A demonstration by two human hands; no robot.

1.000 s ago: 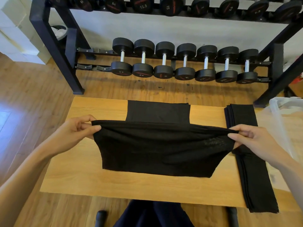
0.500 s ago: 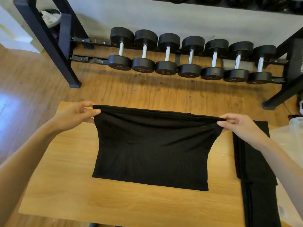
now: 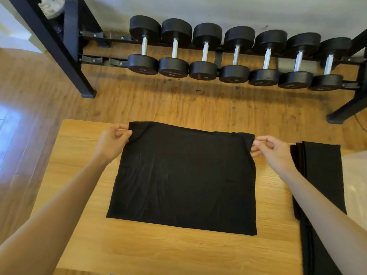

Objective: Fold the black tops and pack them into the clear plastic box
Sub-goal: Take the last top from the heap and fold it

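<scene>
Lying flat mid-surface, the folded black fabric top (image 3: 184, 179) is pinched at its far corners by the left hand (image 3: 114, 140) and right hand (image 3: 273, 150). A stack of folded black tops (image 3: 321, 175) is seen just right of it on the light wooden surface (image 3: 158, 253). A rack of black round-headed dumbbells (image 3: 236, 56) is stood on the floor beyond.

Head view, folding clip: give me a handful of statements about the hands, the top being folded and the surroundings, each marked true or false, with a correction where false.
1. The left hand pinches the far left corner of the black top. True.
2. The right hand rests flat on the wooden table, away from the fabric. False: it pinches the top's far right corner.
3. The top lies spread in a roughly rectangular shape on the table. True.
4. A stack of black tops lies to the left of the top being folded. False: it lies to the right, beyond the right forearm.
5. The dumbbells lie scattered on the floor. False: they sit in a row on a black rack.
</scene>
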